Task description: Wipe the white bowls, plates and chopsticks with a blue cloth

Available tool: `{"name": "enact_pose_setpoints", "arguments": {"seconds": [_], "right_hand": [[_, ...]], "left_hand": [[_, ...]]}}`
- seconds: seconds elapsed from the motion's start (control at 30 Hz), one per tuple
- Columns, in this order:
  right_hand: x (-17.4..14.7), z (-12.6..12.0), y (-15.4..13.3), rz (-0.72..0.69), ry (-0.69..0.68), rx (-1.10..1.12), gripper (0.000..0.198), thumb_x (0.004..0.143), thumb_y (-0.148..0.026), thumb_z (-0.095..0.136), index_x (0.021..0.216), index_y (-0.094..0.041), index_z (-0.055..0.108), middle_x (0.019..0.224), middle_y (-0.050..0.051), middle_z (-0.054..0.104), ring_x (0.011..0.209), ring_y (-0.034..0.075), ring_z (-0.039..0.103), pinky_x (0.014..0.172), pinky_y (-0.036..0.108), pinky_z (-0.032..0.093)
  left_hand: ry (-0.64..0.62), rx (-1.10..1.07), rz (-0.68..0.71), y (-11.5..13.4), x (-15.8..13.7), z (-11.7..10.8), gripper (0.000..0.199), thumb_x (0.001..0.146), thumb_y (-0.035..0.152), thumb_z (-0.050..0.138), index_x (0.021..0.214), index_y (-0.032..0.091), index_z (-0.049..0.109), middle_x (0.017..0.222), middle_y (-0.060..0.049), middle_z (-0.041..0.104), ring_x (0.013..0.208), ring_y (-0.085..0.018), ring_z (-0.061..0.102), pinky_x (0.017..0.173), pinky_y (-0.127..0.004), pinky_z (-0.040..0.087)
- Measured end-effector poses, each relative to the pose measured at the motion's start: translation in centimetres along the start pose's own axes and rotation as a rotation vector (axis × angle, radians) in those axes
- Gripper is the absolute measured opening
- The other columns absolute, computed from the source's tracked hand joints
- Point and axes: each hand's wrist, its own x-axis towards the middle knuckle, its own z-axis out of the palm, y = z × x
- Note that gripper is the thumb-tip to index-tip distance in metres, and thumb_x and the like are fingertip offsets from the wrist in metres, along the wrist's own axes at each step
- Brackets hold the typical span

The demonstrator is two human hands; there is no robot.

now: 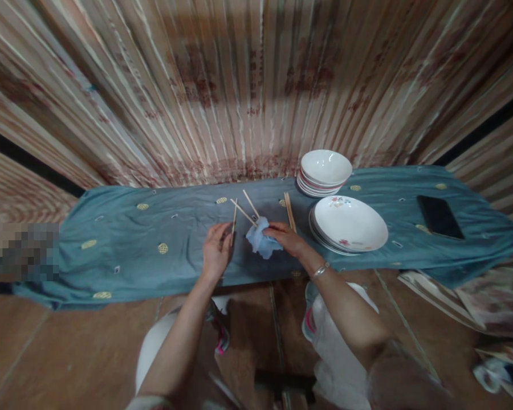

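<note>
In the head view my left hand [217, 247] is closed around a single chopstick [235, 217], which points up and away from me. My right hand [285, 236] grips a light blue cloth [261, 242], crumpled in its fingers. Two more chopsticks [248, 206] stick out of the cloth at its far side, their far ends apart; the cloth hides their near ends. Just right of the cloth, a small bundle of chopsticks [289, 210] lies on the table, partly behind my right hand.
A stack of white bowls [325, 168] stands at the table's back, with a stack of flowered plates [350, 222] in front. Farther right lies a dark flat phone or tablet [440, 216]. A teal patterned cloth [132, 245] covers the narrow table; a pleated curtain [239, 97] hangs behind.
</note>
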Motion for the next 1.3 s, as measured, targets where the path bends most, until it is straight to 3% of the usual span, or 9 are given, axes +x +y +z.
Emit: {"name": "enact_pose_setpoints", "arguments": {"seconds": [0.17, 0.27, 0.37, 0.67, 0.87, 0.97, 1.1, 1.3], "right_hand": [[-0.7, -0.5, -0.7, 0.079, -0.100, -0.124, 0.021, 0.063, -0.032, 0.067, 0.074, -0.013, 0.069, 0.059, -0.003, 0.060, 0.051, 0.008, 0.048, 0.050, 0.021, 0.035], [-0.9, -0.8, -0.7, 0.109, -0.153, -0.190, 0.019, 0.064, -0.030, 0.067, 0.074, -0.013, 0.069, 0.059, -0.003, 0.060, 0.050, 0.008, 0.047, 0.050, 0.020, 0.034], [-1.0, -1.2, -0.4, 0.125, -0.222, -0.244, 0.018, 0.063, -0.029, 0.069, 0.072, -0.013, 0.069, 0.058, -0.003, 0.060, 0.050, 0.008, 0.047, 0.049, 0.020, 0.033], [-1.4, -2.2, -0.4, 0.127, -0.334, -0.279, 0.021, 0.065, -0.031, 0.069, 0.074, -0.012, 0.071, 0.056, -0.003, 0.060, 0.049, 0.008, 0.046, 0.047, 0.020, 0.031], [-1.2, -2.4, -0.2, 0.130, -0.347, -0.305, 0.022, 0.064, -0.032, 0.067, 0.073, -0.011, 0.071, 0.055, -0.003, 0.058, 0.048, 0.008, 0.044, 0.046, 0.020, 0.030], [-1.0, -2.6, -0.4, 0.122, -0.358, -0.304, 0.023, 0.064, -0.032, 0.067, 0.073, -0.011, 0.070, 0.055, -0.003, 0.058, 0.049, 0.008, 0.044, 0.046, 0.019, 0.030], [-1.0, -2.8, -1.0, 0.131, -0.379, -0.330, 0.019, 0.066, -0.030, 0.066, 0.068, -0.012, 0.067, 0.052, -0.005, 0.054, 0.048, 0.007, 0.041, 0.045, 0.019, 0.027], [-1.1, -3.3, -2.0, 0.134, -0.302, -0.298, 0.019, 0.062, -0.031, 0.067, 0.067, -0.012, 0.068, 0.052, -0.006, 0.054, 0.047, 0.006, 0.041, 0.046, 0.020, 0.027]], "left_hand": [[0.034, 0.318, 0.230, 0.6, 0.0, -0.5, 0.043, 0.089, 0.024, 0.050, 0.131, 0.018, 0.055, 0.138, -0.019, 0.048, 0.128, -0.030, 0.044, 0.104, -0.049, 0.038], [0.004, 0.432, 0.280, 1.1, -0.3, -0.4, 0.046, 0.090, 0.022, 0.048, 0.136, 0.023, 0.051, 0.152, -0.017, 0.033, 0.140, -0.034, 0.028, 0.107, -0.055, 0.030], [-0.043, 0.468, 0.290, 1.3, -0.6, -0.3, 0.045, 0.090, 0.020, 0.046, 0.134, 0.027, 0.054, 0.156, -0.014, 0.029, 0.144, -0.035, 0.021, 0.108, -0.056, 0.027], [-0.203, 0.466, 0.298, 1.2, -1.0, -0.7, 0.036, 0.089, 0.021, 0.049, 0.122, 0.024, 0.063, 0.138, -0.012, 0.056, 0.139, -0.031, 0.035, 0.112, -0.058, 0.012], [-0.277, 0.436, 0.253, 0.5, -1.1, -0.5, 0.034, 0.091, 0.020, 0.047, 0.120, 0.023, 0.064, 0.119, -0.014, 0.066, 0.118, -0.027, 0.055, 0.113, -0.056, 0.005], [-0.276, 0.439, 0.270, 0.1, -1.0, -0.7, 0.030, 0.092, 0.025, 0.047, 0.113, 0.024, 0.069, 0.104, -0.011, 0.069, 0.103, -0.025, 0.061, 0.112, -0.057, 0.009], [-0.307, 0.419, 0.293, -0.3, -0.8, -1.0, 0.031, 0.093, 0.030, 0.044, 0.106, 0.022, 0.071, 0.090, -0.008, 0.067, 0.090, -0.022, 0.061, 0.108, -0.052, 0.025], [-0.277, 0.416, 0.259, -0.9, -0.5, -2.4, 0.033, 0.093, 0.034, 0.042, 0.102, 0.023, 0.072, 0.087, -0.007, 0.067, 0.088, -0.022, 0.060, 0.105, -0.050, 0.029]]}}
